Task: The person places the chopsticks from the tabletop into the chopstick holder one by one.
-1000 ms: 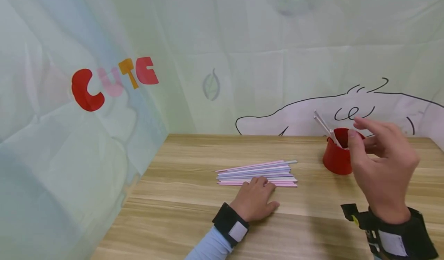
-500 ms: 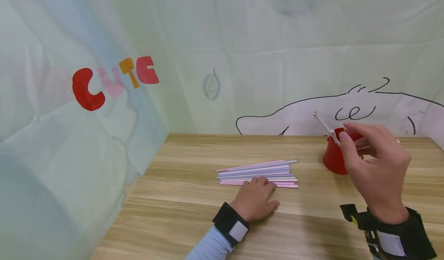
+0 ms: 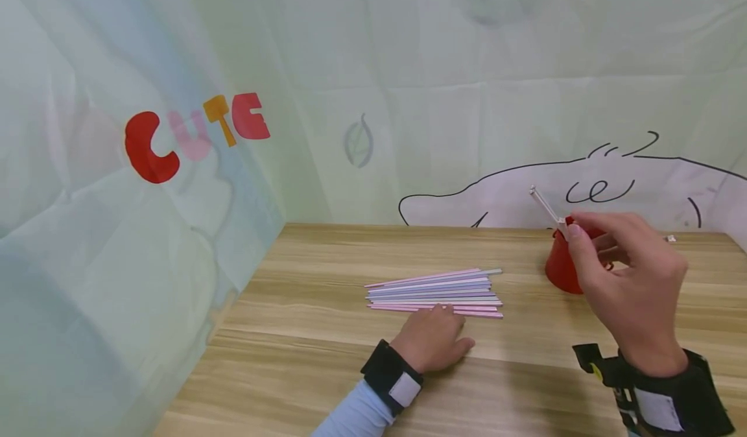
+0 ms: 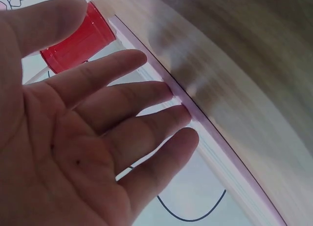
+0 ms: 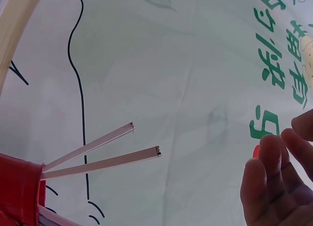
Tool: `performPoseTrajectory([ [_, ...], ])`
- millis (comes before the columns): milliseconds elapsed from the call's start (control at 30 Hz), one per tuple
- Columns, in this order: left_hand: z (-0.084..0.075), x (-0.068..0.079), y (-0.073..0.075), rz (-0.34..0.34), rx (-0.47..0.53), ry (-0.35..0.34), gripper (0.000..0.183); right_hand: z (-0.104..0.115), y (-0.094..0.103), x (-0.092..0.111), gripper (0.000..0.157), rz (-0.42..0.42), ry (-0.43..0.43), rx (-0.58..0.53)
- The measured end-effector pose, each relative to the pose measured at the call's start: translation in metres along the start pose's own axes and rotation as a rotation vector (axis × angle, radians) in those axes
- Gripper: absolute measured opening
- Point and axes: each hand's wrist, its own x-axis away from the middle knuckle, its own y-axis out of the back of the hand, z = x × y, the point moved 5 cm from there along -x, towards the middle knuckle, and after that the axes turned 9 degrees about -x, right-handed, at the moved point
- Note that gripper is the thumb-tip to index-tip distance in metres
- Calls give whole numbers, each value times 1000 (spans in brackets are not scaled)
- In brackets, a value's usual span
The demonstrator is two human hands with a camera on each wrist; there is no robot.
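Several long, thin pastel sticks (image 3: 434,289) lie side by side on the wooden table, in pink, lilac and white. At their near edge rests my left hand (image 3: 433,338), fingertips touching the nearest pink stick (image 4: 200,116); its fingers are extended in the left wrist view. A small red bucket (image 3: 562,268) stands at the right with pale sticks (image 5: 105,163) leaning out of it. My right hand (image 3: 639,288) is in front of the bucket, partly hiding it, thumb and index finger close together. Its fingertips in the right wrist view appear apart from the bucket, with nothing visible between them.
A printed cloth backdrop (image 3: 432,139) rises behind the table and along its left side. To the right of my right hand, a pale stick end (image 3: 670,238) shows. The wooden table top (image 3: 280,333) extends in front of the sticks.
My right hand has moved left across the front of the bucket, covering more of it. A stick end now appears to its right. My left hand has drawn slightly back toward me.
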Motion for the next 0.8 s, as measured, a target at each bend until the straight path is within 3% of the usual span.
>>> performPoseTrajectory([
  [267,2,-2,6,-81,-9,-31,25,-9,1,2,18,16,-11,14],
  [500,1,-1,10,-199,-38,-85,9,-13,-1,3,17,45,7,1],
  [800,0,2,7,-179,-60,-70,7,-20,-3,7,22,99,-13,5],
])
